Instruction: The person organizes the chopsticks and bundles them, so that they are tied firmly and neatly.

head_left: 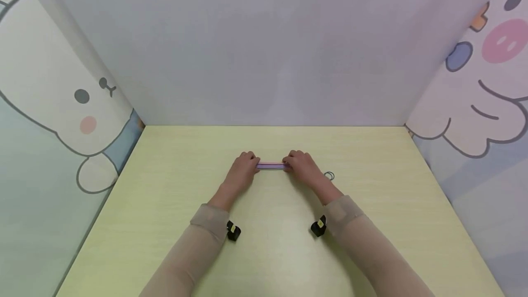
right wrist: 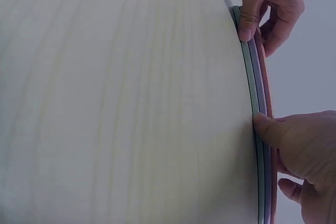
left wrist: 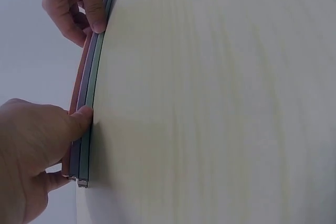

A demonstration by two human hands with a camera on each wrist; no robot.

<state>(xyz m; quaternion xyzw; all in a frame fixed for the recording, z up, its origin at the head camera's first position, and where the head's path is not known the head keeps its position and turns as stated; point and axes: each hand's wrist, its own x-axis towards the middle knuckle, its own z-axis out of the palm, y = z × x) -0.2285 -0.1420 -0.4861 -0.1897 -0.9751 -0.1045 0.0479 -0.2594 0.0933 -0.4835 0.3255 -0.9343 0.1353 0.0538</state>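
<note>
Pinched by left hand point(head_left: 242, 169) and right hand point(head_left: 303, 167), the slim, plastic-looking red, purple and green strips point(head_left: 272, 166) at the far middle of the pale yellow wood-grained table point(head_left: 272, 242) seem light and stiff, best held near both ends

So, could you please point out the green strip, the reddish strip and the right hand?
Green strip point(right wrist: 251, 77), right wrist view, exposed middle stretch.
Reddish strip point(left wrist: 80, 77), left wrist view, exposed middle stretch.
Right hand point(head_left: 303, 167), head view, its back.
</note>
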